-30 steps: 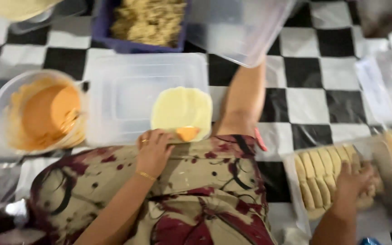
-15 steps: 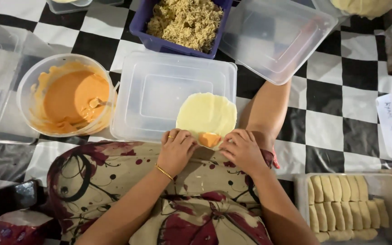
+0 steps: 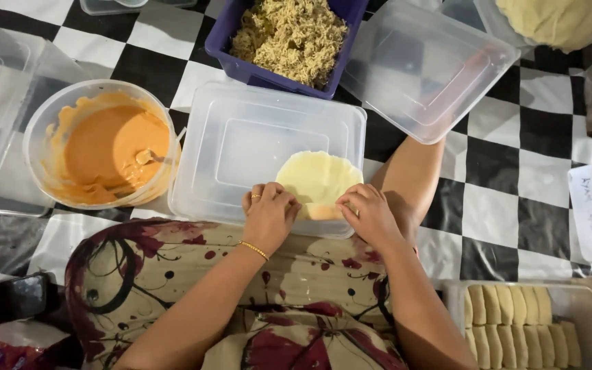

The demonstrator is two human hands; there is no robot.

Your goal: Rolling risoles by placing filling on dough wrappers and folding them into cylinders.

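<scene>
From the head camera, looking straight down: a thin, round, pale yellow wrapper sheet [image 3: 318, 177] lies on the near right part of an upturned clear plastic container lid [image 3: 241, 144], and everything else sits around that lid. The left hand [image 3: 268, 214] and the right hand [image 3: 371, 216] meet at the wrapper's near edge, fingers curled and pinching the sheet where it is folded over a small orange lump of filling [image 3: 323, 211]. Both hands are grasping the wrapper, one on either side of the fold. The left wrist wears a thin gold bracelet [image 3: 253, 250], and a ring shows on one finger.

Left of the lid, just beside it, stands a round clear plastic tub of orange sauce [image 3: 104, 147]. Beyond the lid's far edge is a dark blue rectangular basket of shredded tan filling [image 3: 289, 34]. To the far right of the lid, a second clear plastic container [image 3: 426, 68] rests tilted on the black and white checkered floor covering [image 3: 501, 157]. Near and to the right of the lid, a clear tray [image 3: 453, 294] holds rows of pale folded rolls [image 3: 522, 332]. The person's lap, in floral patterned cloth [image 3: 173, 274], touches the lid's near edge.
</scene>
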